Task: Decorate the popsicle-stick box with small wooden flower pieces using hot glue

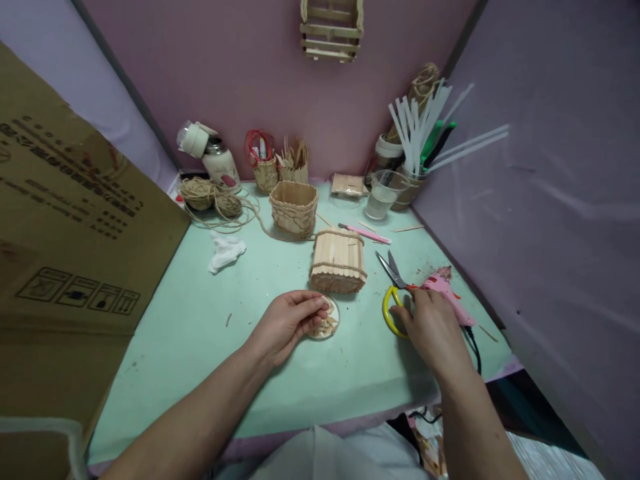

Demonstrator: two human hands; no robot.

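- Left forearm [215,393]: reaches in over the tabletop's near edge [330,430], slanting up toward the middle.
- Left hand [285,327]: low, its thumb and fingertips drawn together above the disc [329,328]; whether they pinch a chip, I cannot tell.
- Disc: between the tabletop's centre and its near edge, partly under the left fingers, with wood chips on it.
- Box [339,260]: just beyond the disc, toward the far edge.
- Right forearm [475,413]: crosses the near edge close to the right corner, angled inward.
- Right hand [430,327]: palm down, fingers bent, thumb at the yellow handle of the scissors [390,270]; whether it grips them, I cannot tell.
- Scissors: toward the right edge, blades spread and pointing to the far edge.
- Glue gun [457,307]: by the right edge, just beside the right hand.
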